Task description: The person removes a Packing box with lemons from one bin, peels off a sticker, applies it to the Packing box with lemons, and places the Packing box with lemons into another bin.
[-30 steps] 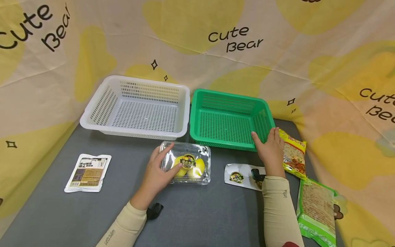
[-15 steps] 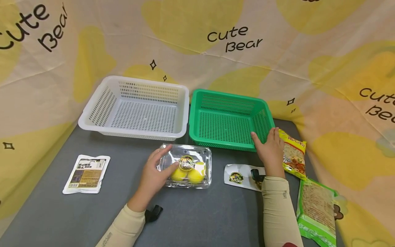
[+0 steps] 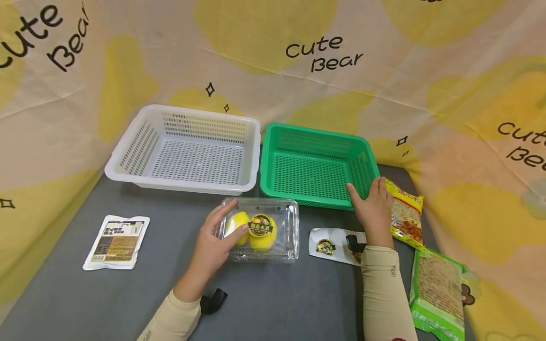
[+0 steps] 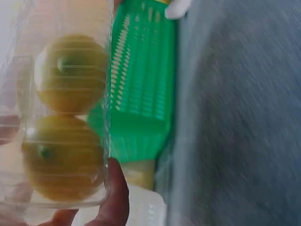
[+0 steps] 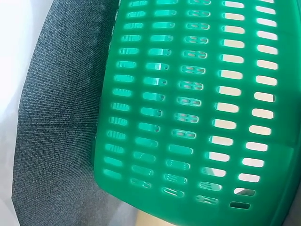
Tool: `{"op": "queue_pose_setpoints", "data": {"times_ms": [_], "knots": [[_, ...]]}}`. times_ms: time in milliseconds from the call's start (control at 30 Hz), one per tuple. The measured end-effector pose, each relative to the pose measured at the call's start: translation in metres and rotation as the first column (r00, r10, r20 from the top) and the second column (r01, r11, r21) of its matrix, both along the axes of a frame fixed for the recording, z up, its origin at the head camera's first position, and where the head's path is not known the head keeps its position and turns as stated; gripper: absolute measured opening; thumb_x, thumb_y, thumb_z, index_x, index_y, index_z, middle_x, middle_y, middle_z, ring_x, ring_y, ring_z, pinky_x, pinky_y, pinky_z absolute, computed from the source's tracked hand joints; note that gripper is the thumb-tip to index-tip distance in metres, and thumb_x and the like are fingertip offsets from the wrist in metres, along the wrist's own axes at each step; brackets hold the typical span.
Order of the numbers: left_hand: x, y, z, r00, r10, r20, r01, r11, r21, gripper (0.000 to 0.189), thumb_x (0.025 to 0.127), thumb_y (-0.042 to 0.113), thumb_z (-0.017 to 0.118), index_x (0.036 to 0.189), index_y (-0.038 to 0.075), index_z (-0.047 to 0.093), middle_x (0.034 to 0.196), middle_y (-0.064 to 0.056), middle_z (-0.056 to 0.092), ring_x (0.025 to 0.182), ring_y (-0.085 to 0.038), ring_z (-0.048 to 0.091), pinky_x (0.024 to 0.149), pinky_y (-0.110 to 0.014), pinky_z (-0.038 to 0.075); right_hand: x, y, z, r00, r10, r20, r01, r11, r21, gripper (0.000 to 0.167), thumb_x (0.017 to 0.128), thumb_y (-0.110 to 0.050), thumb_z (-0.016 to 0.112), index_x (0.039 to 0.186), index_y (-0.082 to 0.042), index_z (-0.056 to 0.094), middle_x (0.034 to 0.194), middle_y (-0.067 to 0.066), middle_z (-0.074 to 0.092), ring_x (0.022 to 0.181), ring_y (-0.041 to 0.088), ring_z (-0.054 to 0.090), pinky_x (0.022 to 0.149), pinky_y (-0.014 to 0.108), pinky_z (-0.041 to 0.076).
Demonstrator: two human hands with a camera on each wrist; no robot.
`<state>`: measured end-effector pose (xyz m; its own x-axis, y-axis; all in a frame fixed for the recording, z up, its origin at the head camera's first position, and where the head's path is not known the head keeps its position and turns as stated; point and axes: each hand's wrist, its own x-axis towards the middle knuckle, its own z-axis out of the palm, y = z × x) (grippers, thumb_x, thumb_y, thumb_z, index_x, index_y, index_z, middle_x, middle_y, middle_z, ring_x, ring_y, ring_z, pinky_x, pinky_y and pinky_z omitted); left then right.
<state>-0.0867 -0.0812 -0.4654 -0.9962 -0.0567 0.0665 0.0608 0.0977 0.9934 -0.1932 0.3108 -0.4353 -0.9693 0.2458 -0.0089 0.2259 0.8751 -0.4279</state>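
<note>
My left hand (image 3: 213, 246) grips the left end of a clear plastic fruit box (image 3: 283, 227). Two yellow fruits (image 4: 66, 157) sit inside, and a round label is on the lid. In the left wrist view, the box appears raised off the grey table, with thumb and fingers around its end. At the near right corner of the green basket (image 3: 313, 200) rests my right hand (image 3: 375, 210), its fingers straight and the thumb apart. Only the basket's slotted wall (image 5: 197, 108) and the table show in the right wrist view; the hand is out of that frame.
Left of the green basket stands a white basket (image 3: 183, 185). A white pouch (image 3: 116, 242) lies at left. A white strip with round stickers (image 3: 330, 242) is partly under the right wrist. Yellow (image 3: 405, 213) and green (image 3: 437, 289) food packets lie along the right edge.
The box has shifted and tilted slightly, its right end moving rightward, and the yellow fruits have rolled toward its left end. My right hand stays at the green basket's corner.
</note>
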Motion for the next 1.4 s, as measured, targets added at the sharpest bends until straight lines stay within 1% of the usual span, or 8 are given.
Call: {"op": "queue_pose_setpoints", "data": {"times_ms": [200,400,633,833,1033,1133,1267,1400], "knots": [[-0.002,0.007,0.017,0.999,0.016,-0.034,-0.015,1.000,0.018,0.067,0.091,0.019,0.085,0.153,0.019,0.059,0.165,-0.002,0.041,0.158,-0.027,0.023,0.122,-0.070,0.012,0.000,0.000,0.000,1.000,0.003,-0.008,-0.003,1.000,0.005,0.112,0.100,-0.080,0.037,0.167,0.001,-0.002,0.175,0.021,-0.008,0.155,0.058,0.007,0.120,0.073,0.013],[-0.019,0.019,0.041,0.998,0.003,-0.064,-0.003,1.000,0.011,0.066,0.091,0.022,0.085,0.153,0.020,0.060,0.163,0.000,0.045,0.159,-0.028,0.021,0.121,-0.071,0.013,0.000,0.001,-0.001,1.000,0.002,-0.021,-0.002,1.000,0.007,0.111,0.100,-0.079,0.038,0.167,0.001,-0.001,0.175,0.022,-0.006,0.154,0.058,0.007,0.121,0.072,0.013],[-0.056,0.042,0.072,0.993,-0.042,-0.113,0.044,0.999,0.013,0.065,0.090,0.024,0.085,0.151,0.023,0.062,0.162,0.000,0.044,0.156,-0.023,0.026,0.122,-0.065,0.019,-0.003,0.002,-0.001,1.000,-0.014,-0.017,0.014,1.000,0.012,0.112,0.099,-0.081,0.037,0.167,0.000,-0.002,0.175,0.021,-0.006,0.155,0.058,0.007,0.119,0.074,0.016],[-0.098,0.066,0.087,0.984,-0.079,-0.162,0.074,0.997,-0.036,0.064,0.092,0.027,0.083,0.152,0.023,0.061,0.160,-0.002,0.047,0.151,-0.022,0.036,0.120,-0.059,0.030,-0.003,0.002,0.000,1.000,-0.024,-0.018,0.024,1.000,0.009,0.113,0.099,-0.081,0.038,0.168,-0.001,-0.002,0.176,0.021,-0.005,0.155,0.057,0.007,0.120,0.073,0.016],[-0.136,0.092,0.087,0.990,-0.099,-0.105,0.096,0.995,-0.029,0.065,0.094,0.028,0.082,0.155,0.023,0.058,0.166,-0.005,0.039,0.148,-0.027,0.041,0.115,-0.050,0.042,-0.003,0.005,-0.002,1.000,-0.022,-0.011,0.023,1.000,0.008,0.114,0.098,-0.082,0.037,0.168,-0.001,-0.001,0.176,0.019,-0.007,0.155,0.057,0.006,0.119,0.074,0.016],[-0.151,0.104,0.081,0.993,-0.098,-0.058,0.093,0.992,-0.080,0.066,0.095,0.032,0.082,0.155,0.027,0.057,0.167,-0.005,0.037,0.147,-0.030,0.043,0.113,-0.050,0.043,-0.003,0.005,-0.003,1.000,-0.018,-0.013,0.018,1.000,0.007,0.114,0.098,-0.082,0.038,0.167,0.000,-0.001,0.176,0.020,-0.006,0.155,0.057,0.007,0.119,0.074,0.016],[-0.165,0.116,0.072,0.995,-0.104,0.009,0.104,0.983,-0.153,0.068,0.095,0.036,0.081,0.157,0.031,0.054,0.169,-0.005,0.034,0.152,-0.032,0.036,0.117,-0.054,0.038,-0.002,0.005,-0.003,1.000,-0.009,-0.014,0.009,1.000,0.002,0.113,0.099,-0.081,0.038,0.167,0.001,0.000,0.175,0.022,-0.006,0.154,0.058,0.007,0.120,0.073,0.015],[-0.174,0.121,0.060,0.993,-0.104,0.063,0.114,0.975,-0.192,0.068,0.097,0.037,0.079,0.158,0.033,0.052,0.169,-0.006,0.033,0.152,-0.032,0.036,0.115,-0.053,0.041,-0.002,0.002,-0.001,1.000,-0.010,-0.010,0.010,1.000,-0.001,0.112,0.100,-0.080,0.039,0.167,0.001,0.000,0.175,0.022,-0.006,0.154,0.058,0.008,0.120,0.072,0.015]]}}
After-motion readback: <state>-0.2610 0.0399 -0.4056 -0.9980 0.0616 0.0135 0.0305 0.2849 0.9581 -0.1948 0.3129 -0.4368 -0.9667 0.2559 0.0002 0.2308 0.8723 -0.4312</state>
